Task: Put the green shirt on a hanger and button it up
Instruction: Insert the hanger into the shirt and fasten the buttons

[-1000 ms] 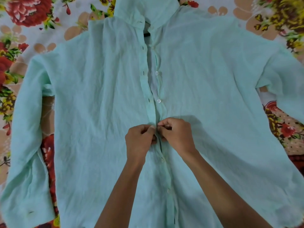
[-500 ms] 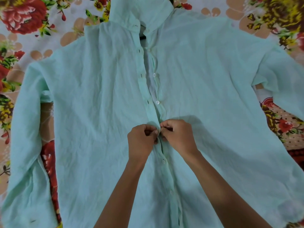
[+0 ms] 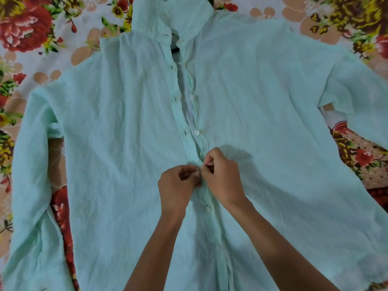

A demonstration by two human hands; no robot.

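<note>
Beneath two bare hands, one pale green shirt (image 3: 126, 154) of thin, creased cloth lies spread front-up on a floral bedsheet (image 3: 27, 28) printed in red, yellow and peach. The left hand (image 3: 178, 185) and right hand (image 3: 222, 177) meet knuckle to knuckle at the mid-placket, each with fingers curled, pinching the fabric edges together at a buttonhole. Beyond the hands, two round, translucent buttons (image 3: 196, 132) sit unfastened beside three dark buttonhole slits; nearer the wrists, at least one small button (image 3: 207, 209) is already fastened. A dark sliver of one hanger (image 3: 175, 49) shows in the open collar, well beyond both hands.
</note>
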